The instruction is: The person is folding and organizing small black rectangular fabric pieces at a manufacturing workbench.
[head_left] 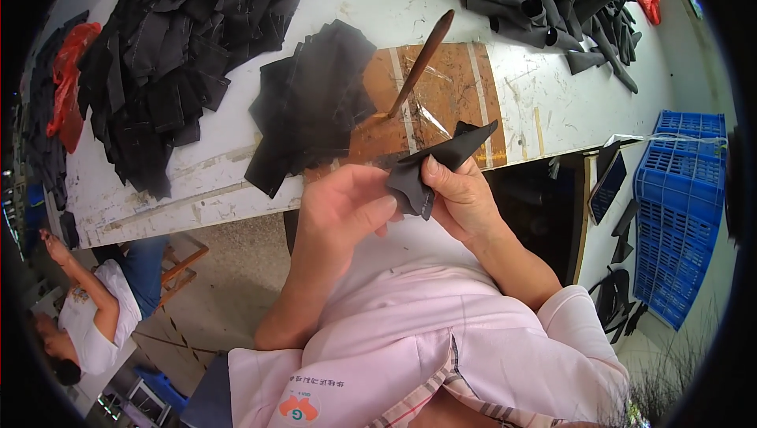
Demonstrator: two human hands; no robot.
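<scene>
Pinching black fabric piece (436,166), both hands' grip, left hand (344,211), right hand (464,199), above table edge (236,203)

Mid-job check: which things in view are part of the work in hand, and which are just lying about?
In hand:
black fabric piece, pinched by left hand and right hand
stack of black fabric pieces
brown pointed wooden tool

Lying about:
blue plastic crate
red plastic bag
far pile of black pieces
</scene>
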